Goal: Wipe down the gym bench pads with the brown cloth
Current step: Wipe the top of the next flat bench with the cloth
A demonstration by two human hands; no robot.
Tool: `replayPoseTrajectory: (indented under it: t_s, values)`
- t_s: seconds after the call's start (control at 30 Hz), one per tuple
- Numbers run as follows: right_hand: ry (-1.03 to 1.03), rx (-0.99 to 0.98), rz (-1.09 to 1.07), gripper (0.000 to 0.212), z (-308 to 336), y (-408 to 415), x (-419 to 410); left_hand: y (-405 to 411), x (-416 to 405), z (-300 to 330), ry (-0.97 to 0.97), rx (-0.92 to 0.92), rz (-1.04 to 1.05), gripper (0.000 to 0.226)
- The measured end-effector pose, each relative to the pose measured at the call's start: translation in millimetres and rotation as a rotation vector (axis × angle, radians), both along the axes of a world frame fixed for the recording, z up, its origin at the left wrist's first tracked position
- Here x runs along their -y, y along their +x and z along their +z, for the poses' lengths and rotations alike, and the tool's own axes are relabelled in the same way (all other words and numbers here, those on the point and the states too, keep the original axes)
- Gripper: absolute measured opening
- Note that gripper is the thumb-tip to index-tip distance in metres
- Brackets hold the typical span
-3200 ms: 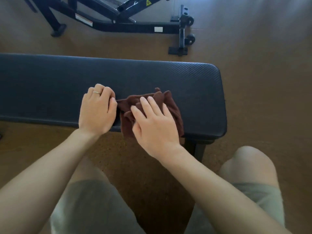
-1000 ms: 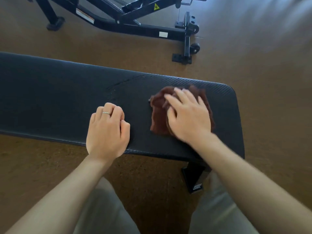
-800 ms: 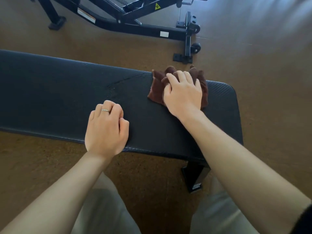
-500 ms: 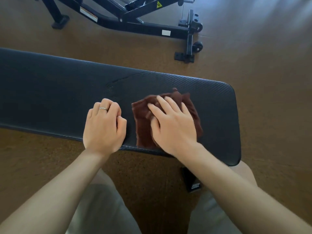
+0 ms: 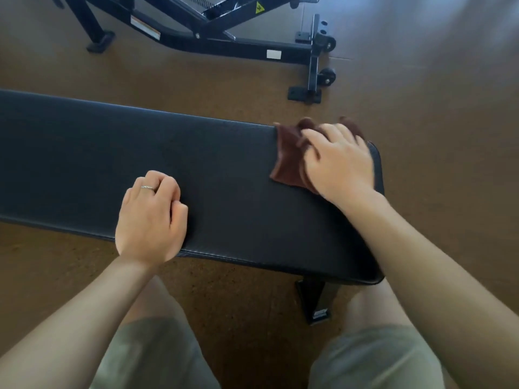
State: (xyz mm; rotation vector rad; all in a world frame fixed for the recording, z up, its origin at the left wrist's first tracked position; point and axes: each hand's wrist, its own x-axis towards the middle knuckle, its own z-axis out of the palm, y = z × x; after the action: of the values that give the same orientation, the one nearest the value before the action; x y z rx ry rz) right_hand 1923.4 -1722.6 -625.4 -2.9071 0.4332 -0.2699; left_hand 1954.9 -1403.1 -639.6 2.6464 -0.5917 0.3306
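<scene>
A long black bench pad point(image 5: 84, 158) runs across the view from the left edge to its rounded right end. The brown cloth point(image 5: 289, 161) lies bunched at the pad's far right corner, its far edge reaching past the pad's back rim. My right hand point(image 5: 339, 161) presses flat on the cloth, fingers spread over it. My left hand point(image 5: 151, 217) rests as a loose fist on the pad near its front edge, a ring on one finger, holding nothing.
A black metal exercise frame point(image 5: 224, 43) with small wheels stands on the brown floor behind the bench. One bench leg point(image 5: 314, 301) shows under the right end. My knees in olive shorts point(image 5: 157, 357) are below the front edge.
My right hand has slid the cloth from the middle front of the pad to the far right corner. The left hand has stayed in place on the pad.
</scene>
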Motion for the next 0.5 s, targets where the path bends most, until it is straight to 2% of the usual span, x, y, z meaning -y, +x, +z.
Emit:
replayPoseTrajectory:
  t_s: [0.1,0.2,0.4,0.5]
  values:
    - [-0.005,-0.074,-0.110,0.048,2.6,-18.9,-1.7,0.8,1.0,0.6,0.025,0.000,-0.003,0.016]
    - [-0.023,-0.079,-0.120,0.051,2.2,10.8,-40.8,2.3,0.3,0.5,0.037,0.008,-0.010,0.014]
    - [-0.031,-0.082,0.314,0.050,2.6,80.3,-143.0,0.3,1.4,-0.8,0.052,0.018,0.030,0.009]
    - [0.007,-0.023,0.475,0.048,-1.2,71.6,-132.2,-2.3,-0.1,-3.0,0.040,0.038,0.049,0.007]
